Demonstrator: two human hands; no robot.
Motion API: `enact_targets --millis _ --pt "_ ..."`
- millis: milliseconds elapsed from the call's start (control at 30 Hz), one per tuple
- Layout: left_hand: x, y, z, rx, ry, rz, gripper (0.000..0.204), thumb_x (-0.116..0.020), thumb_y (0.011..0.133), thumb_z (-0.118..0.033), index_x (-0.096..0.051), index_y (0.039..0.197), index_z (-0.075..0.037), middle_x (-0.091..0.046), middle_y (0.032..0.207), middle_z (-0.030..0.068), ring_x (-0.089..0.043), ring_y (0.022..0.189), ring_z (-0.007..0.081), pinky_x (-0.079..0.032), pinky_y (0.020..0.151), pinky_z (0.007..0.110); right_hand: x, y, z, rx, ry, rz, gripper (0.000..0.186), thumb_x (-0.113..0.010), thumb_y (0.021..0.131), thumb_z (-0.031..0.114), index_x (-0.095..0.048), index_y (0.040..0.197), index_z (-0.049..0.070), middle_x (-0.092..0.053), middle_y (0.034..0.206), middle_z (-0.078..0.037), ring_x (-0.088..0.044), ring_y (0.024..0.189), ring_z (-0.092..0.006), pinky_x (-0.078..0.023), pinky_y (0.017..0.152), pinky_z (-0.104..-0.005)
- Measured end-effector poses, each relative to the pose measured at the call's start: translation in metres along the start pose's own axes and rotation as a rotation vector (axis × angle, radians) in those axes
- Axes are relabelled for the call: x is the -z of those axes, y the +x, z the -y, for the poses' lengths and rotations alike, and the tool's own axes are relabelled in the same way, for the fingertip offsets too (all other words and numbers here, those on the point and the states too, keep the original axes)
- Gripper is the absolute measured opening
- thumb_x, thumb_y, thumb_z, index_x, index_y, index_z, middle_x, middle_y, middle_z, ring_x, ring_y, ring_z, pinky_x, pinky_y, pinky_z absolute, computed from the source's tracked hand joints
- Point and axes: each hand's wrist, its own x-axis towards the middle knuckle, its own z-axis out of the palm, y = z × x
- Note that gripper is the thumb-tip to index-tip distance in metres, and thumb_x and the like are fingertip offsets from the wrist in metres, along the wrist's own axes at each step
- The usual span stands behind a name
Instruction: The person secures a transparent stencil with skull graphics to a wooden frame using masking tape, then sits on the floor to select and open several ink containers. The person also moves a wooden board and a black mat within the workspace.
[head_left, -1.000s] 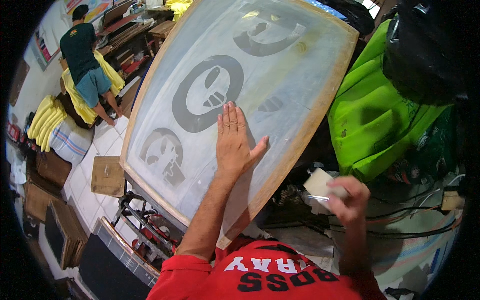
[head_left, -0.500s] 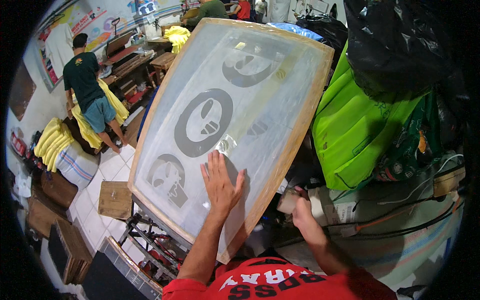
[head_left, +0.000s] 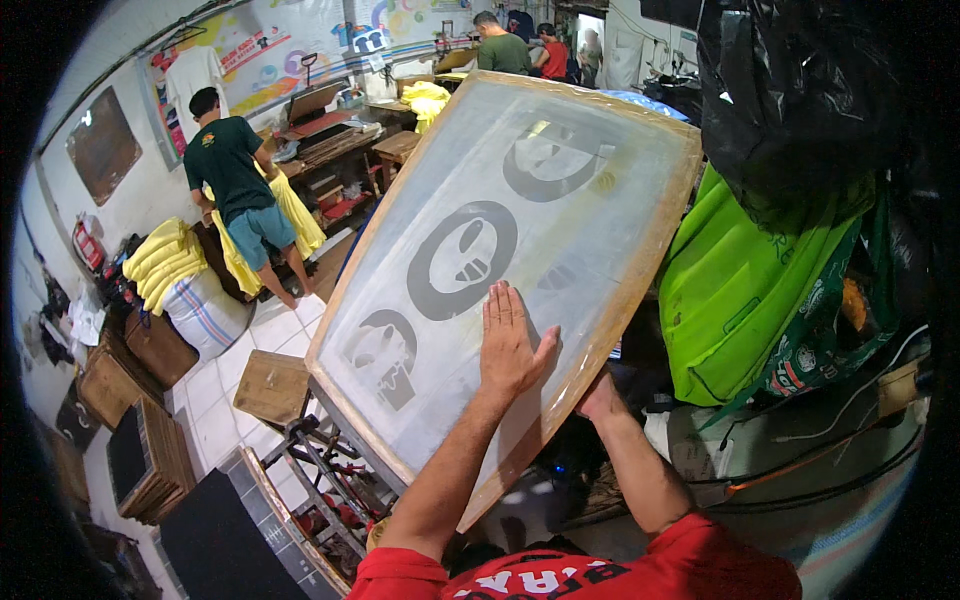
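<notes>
A large screen-printing frame with a wooden border stands tilted in front of me. Its pale mesh carries several grey round face-like designs, one of them a dark ring near the middle. My left hand lies flat on the mesh just below that ring, fingers straight and close together, thumb out. At the frame's right edge is my right hand, reaching behind the wooden border. Its fingers are hidden there, and so is anything they may hold.
Green bags and a black plastic bag crowd the right side. A wooden stool and stacked boards stand left. Beyond, a person in a dark shirt handles yellow cloth, near a white sack. More people are at the back.
My right hand, which held a small brownish block-like object beside the frame, has moved behind its edge, hiding the object. The view has shifted; my left hand stays flat on the mesh.
</notes>
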Motion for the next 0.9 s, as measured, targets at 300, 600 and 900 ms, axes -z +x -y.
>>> enact_targets --millis 300,600,900 --pt "0.074 -0.013 -0.021 -0.001 -0.069 -0.181 0.09 -0.061 0.096 -0.042 -0.022 0.154 0.014 -0.02 0.162 0.0336 -0.017 0.153 0.044 -0.014 0.125 0.052 -0.054 -0.043 0.006 -0.061 -0.017 0.079 0.045 -0.052 0.102 0.042 -0.058 0.135 0.012 -0.065 0.128 -0.008 -0.063 0.116 -0.0268 -0.054 0.099 -0.0476" --pt "0.167 -0.041 -0.036 -0.059 -0.106 -0.288 0.085 -0.06 0.099 -0.035 -0.017 0.156 0.012 -0.014 0.163 0.0335 -0.012 0.155 0.0438 -0.011 0.125 0.051 -0.139 -0.095 -0.009 -0.093 0.028 0.333 0.045 -0.059 0.099 0.036 -0.058 0.135 0.008 -0.068 0.124 -0.01 -0.067 0.11 -0.026 -0.057 0.095 -0.0464" --pt "0.263 -0.127 -0.041 -0.245 -0.269 -0.312 0.082 -0.061 0.097 -0.025 -0.018 0.158 0.009 -0.013 0.165 0.0309 -0.009 0.155 0.0426 -0.012 0.125 0.048 -0.221 -0.156 -0.05 0.04 -0.115 0.34 0.048 -0.061 0.098 0.032 -0.056 0.133 -0.001 -0.067 0.122 -0.016 -0.068 0.107 -0.0287 -0.058 0.092 -0.0457"
